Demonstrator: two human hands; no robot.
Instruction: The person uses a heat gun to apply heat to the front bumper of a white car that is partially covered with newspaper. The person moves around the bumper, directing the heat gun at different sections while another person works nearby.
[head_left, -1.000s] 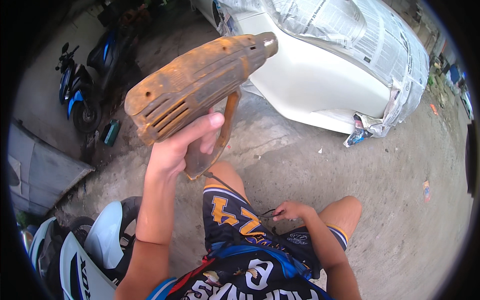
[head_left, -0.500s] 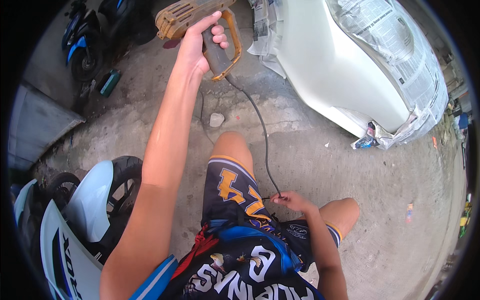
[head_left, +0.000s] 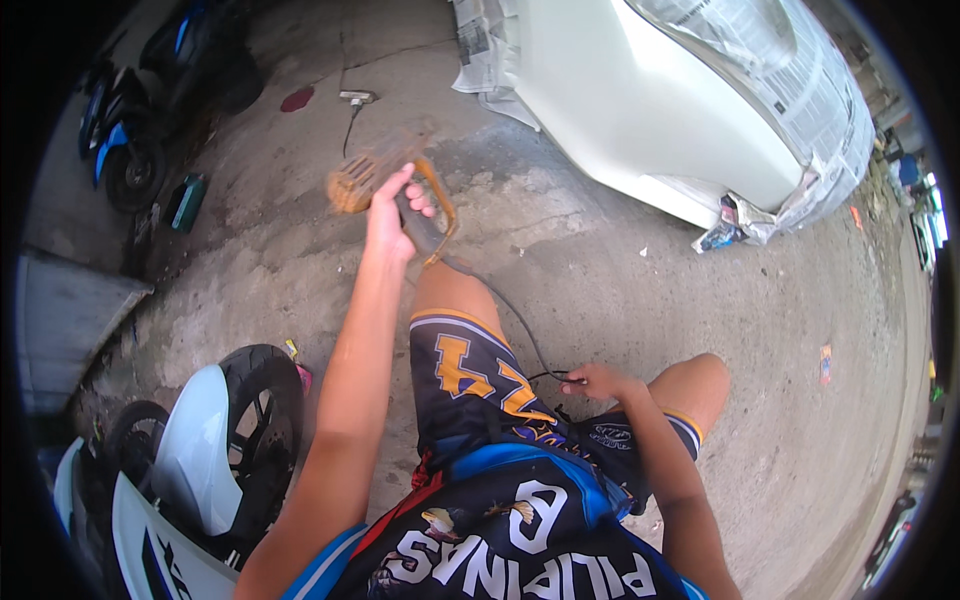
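Note:
My left hand (head_left: 392,218) is wrapped round the grip of a worn orange-and-dark heat gun (head_left: 375,175), held out above the concrete ahead of my left knee. Its vented body is blurred and its nozzle end is hard to make out. A dark power cord (head_left: 520,318) leaves the bottom of the handle and curves back toward me. Near my right thigh, my right hand (head_left: 600,382) pinches that cord between closed fingers.
A white car's corner (head_left: 640,110), masked with newspaper (head_left: 820,115), stands at far right. A power outlet block (head_left: 357,97) lies on the floor ahead. Motorcycles stand at left, one with a pale front fender (head_left: 200,450); a green bottle (head_left: 187,202) lies farther off.
My left hand has lowered the heat gun and drawn it nearer to my knee. The cord between my hands is slacker, and the view has shifted, showing the outlet block.

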